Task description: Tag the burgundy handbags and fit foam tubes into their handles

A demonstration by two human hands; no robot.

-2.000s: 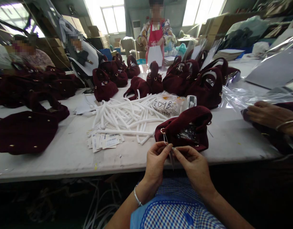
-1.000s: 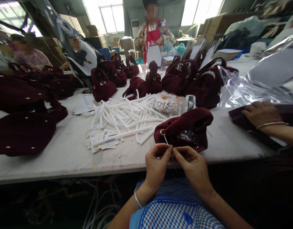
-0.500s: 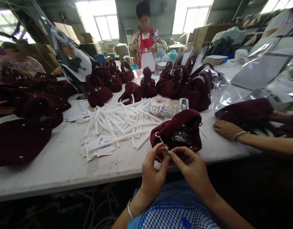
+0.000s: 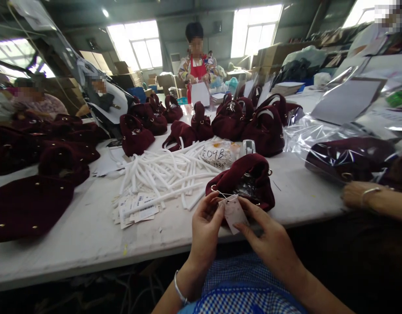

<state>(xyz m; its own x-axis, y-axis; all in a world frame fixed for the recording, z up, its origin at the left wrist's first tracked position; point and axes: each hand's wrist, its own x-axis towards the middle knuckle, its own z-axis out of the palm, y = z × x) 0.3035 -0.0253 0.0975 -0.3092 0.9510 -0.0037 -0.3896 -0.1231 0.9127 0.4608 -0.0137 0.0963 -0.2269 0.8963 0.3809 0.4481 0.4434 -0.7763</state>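
Observation:
A maroon handbag (image 4: 253,172) lies at the table's near edge, with dark clear-wrapped stuff in its opening. From the gold ring (image 4: 214,188) on its side runs a thin white string (image 4: 224,194) to a small pale hang tag (image 4: 234,213). My left hand (image 4: 205,220) pinches the tag's upper left corner near the string. My right hand (image 4: 264,226) grips the tag's right side, thumb at the lower edge. Left of the bag, white tubes (image 4: 168,174) lie in a heap beside a pile of barcode tags (image 4: 135,211).
A bag of small parts marked 09B (image 4: 218,152) stands behind the handbag. Several maroon handbags (image 4: 262,131) line the table's back; more lie at left (image 4: 30,205). At right, a co-worker's hand (image 4: 354,196) is by a plastic-wrapped handbag (image 4: 348,159). Another person (image 4: 197,69) stands across the table.
The tag has turned into view between my hands, its flat face showing. My right hand has shifted from the string to the tag. The co-worker's hand at right has drawn back rightward.

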